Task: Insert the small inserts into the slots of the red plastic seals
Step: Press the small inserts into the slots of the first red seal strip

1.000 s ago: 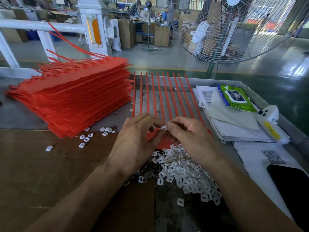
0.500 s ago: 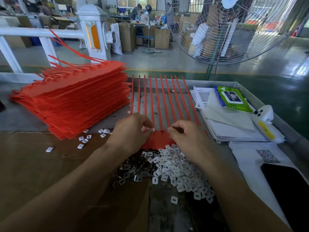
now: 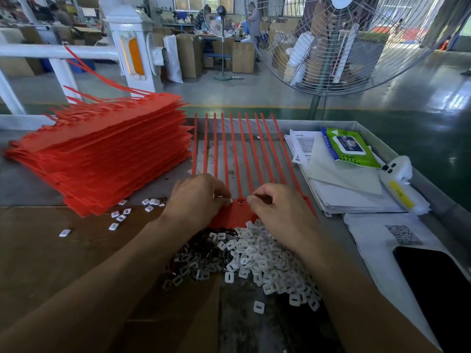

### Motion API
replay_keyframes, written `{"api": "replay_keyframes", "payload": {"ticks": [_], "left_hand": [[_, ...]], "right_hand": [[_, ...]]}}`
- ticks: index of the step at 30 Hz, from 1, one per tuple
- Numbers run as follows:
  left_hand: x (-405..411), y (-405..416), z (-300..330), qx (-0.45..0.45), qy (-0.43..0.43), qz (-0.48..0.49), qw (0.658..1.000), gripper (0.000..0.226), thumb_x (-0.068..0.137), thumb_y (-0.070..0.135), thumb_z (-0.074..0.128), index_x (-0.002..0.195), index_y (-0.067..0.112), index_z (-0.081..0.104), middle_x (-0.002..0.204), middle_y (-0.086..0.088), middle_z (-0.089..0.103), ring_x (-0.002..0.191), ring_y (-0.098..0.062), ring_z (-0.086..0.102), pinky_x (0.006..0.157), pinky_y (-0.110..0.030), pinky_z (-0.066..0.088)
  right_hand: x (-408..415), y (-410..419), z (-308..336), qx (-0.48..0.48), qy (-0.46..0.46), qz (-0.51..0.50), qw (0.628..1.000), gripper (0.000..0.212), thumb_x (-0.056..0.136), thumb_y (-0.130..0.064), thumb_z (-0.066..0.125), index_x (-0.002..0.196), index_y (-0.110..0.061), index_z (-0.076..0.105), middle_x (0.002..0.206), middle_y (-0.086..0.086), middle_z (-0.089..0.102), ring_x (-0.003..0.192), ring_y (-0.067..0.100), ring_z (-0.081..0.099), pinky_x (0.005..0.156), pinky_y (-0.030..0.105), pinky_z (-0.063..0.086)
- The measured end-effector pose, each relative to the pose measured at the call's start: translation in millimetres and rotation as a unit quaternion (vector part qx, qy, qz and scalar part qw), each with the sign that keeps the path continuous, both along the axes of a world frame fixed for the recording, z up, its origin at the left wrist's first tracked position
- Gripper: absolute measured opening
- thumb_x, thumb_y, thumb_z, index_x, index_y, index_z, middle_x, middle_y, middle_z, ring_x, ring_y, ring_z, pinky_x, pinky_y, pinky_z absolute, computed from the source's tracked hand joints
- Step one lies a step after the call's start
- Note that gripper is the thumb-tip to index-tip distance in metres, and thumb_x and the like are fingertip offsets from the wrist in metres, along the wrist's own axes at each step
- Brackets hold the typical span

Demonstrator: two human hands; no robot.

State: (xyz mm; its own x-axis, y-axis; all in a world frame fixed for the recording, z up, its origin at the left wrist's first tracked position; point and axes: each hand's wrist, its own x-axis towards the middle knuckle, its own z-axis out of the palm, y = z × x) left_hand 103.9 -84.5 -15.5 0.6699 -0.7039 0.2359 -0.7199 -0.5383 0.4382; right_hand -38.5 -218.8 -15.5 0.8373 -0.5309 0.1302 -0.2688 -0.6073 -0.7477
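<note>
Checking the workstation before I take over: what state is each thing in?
Left hand: fingers curled, pressing on seal strip.
Right hand: fingers curled at strip.
Seal strip: flat, tails pointing away.
Seal stack: piled.
Insert pile: loose heap.
Phone: screen dark.

Your hands dropped from mid-air onto the red seal strip [image 3: 234,212]. Left hand [image 3: 196,197] now pins a white insert; right hand [image 3: 277,207] drew slightly apart.

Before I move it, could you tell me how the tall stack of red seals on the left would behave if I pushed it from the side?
The stack of red seals would probably shear, not slide as one block: its thin sheets are already staggered. It likely flexes, since loose tails curl up at the back. It seems light for its bulk.
</note>
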Motion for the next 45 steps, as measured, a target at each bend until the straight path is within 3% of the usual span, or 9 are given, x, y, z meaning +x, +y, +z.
{"api": "replay_keyframes", "payload": {"ticks": [5,12,17,20,22,27,34,39,45], "left_hand": [[-4.2,7.1,-2.2,0.005,-0.008,-0.010,1.000,0.020,0.094,0.031,0.068,0.113,0.035,0.075,0.117,0.013,0.072,0.110,-0.011,0.062,0.108,-0.045,0.042],[-9.5,17.4,-7.5,0.071,-0.100,-0.069,0.990,0.053,0.093,0.008,0.055,0.134,0.042,0.061,0.137,0.017,0.059,0.131,-0.011,0.046,0.110,-0.038,0.026],[-13.0,17.8,-1.4,0.107,-0.117,-0.085,0.984,0.059,0.089,0.011,0.053,0.138,0.043,0.055,0.138,0.017,0.055,0.131,-0.011,0.043,0.107,-0.035,0.021],[-17.6,16.9,2.6,0.124,-0.162,-0.098,0.974,0.051,0.090,0.018,0.046,0.135,0.040,0.059,0.137,0.012,0.056,0.126,-0.013,0.047,0.104,-0.034,0.022],[-18.8,15.8,3.7,0.130,-0.171,-0.098,0.972,0.050,0.091,0.016,0.045,0.134,0.037,0.060,0.140,0.009,0.054,0.126,-0.014,0.048,0.103,-0.033,0.023],[-14.8,19.5,-0.7,0.117,-0.130,-0.096,0.980,0.064,0.087,0.009,0.054,0.144,0.039,0.051,0.144,0.013,0.051,0.131,-0.011,0.042,0.108,-0.034,0.022],[-11.5,28.1,-7.3,0.055,-0.052,-0.095,0.993,0.074,0.083,-0.003,0.051,0.145,0.036,0.052,0.148,0.014,0.051,0.136,-0.010,0.043,0.110,-0.029,0.034],[-9.3,33.5,-8.8,0.000,-0.005,-0.083,0.997,0.055,0.096,0.002,0.048,0.142,0.033,0.054,0.139,0.012,0.058,0.125,-0.014,0.056,0.101,-0.034,0.047],[-7.9,34.8,-10.3,-0.006,-0.009,-0.098,0.995,0.046,0.099,0.005,0.049,0.136,0.031,0.060,0.139,0.015,0.055,0.123,-0.012,0.057,0.100,-0.039,0.050]], "right_hand": [[-1.1,0.4,0.8,0.006,0.001,0.000,1.000,0.015,0.101,-0.037,0.061,0.098,-0.026,0.072,0.079,-0.010,0.071,0.074,0.004,0.067,0.056,0.015,0.049],[-1.1,0.9,1.3,0.013,0.005,0.000,1.000,0.015,0.101,-0.039,0.061,0.092,-0.030,0.070,0.077,-0.010,0.071,0.074,0.005,0.066,0.061,0.023,0.053],[-0.9,-0.4,-0.3,0.003,0.006,-0.008,1.000,0.016,0.100,-0.040,0.062,0.089,-0.031,0.070,0.074,-0.013,0.070,0.073,-0.003,0.064,0.050,0.007,0.044],[-1.8,-2.6,2.8,-0.010,0.011,0.012,1.000,0.014,0.099,-0.039,0.065,0.086,-0.036,0.068,0.076,-0.024,0.067,0.077,-0.016,0.060,0.057,-0.001,0.039],[-4.3,-6.3,7.1,-0.021,0.023,0.047,0.998,0.009,0.098,-0.036,0.067,0.091,-0.035,0.073,0.084,-0.026,0.069,0.081,-0.017,0.060,0.061,0.002,0.041],[-11.3,-12.5,18.8,-0.028,0.088,0.145,0.985,0.011,0.092,-0.036,0.075,0.103,-0.038,0.076,0.098,-0.026,0.071,0.091,-0.007,0.065,0.083,0.024,0.051],[-14.5,-6.7,25.4,-0.092,0.126,0.208,0.966,0.007,0.088,-0.034,0.080,0.094,-0.037,0.077,0.102,-0.018,0.059,0.093,-0.003,0.058,0.084,0.018,0.044],[-13.7,-4.1,25.5,-0.097,0.124,0.212,0.964,0.005,0.089,-0.030,0.079,0.089,-0.033,0.074,0.100,-0.017,0.059,0.090,-0.002,0.058,0.079,0.015,0.042],[-15.5,-8.6,22.4,-0.081,0.122,0.211,0.967,0.009,0.095,-0.032,0.071,0.087,-0.035,0.068,0.100,-0.021,0.062,0.091,-0.002,0.061,0.078,0.021,0.046]]}}
